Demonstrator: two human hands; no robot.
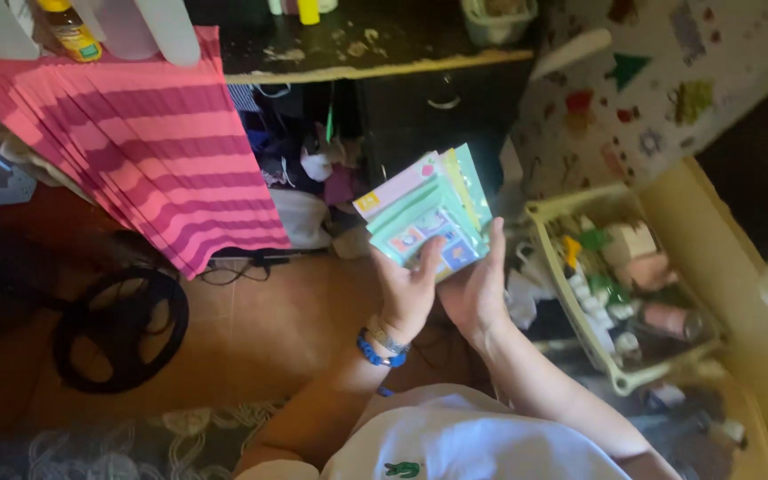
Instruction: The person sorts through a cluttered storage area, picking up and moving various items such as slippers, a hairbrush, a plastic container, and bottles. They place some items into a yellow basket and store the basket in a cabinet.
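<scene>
From the head camera I see a pale basket [551, 233] on the floor at right, crammed with small bottles [596, 293] and jars. My left hand [404, 293] and right hand [477, 284] both have fingers curled around 1 fanned stack of pastel card packs [424, 213], mint and pink, raised before the dark desk's [384, 49] front edge. A yellow-labelled bottle [71, 31] stands top left above pink striped cloth [148, 142].
</scene>
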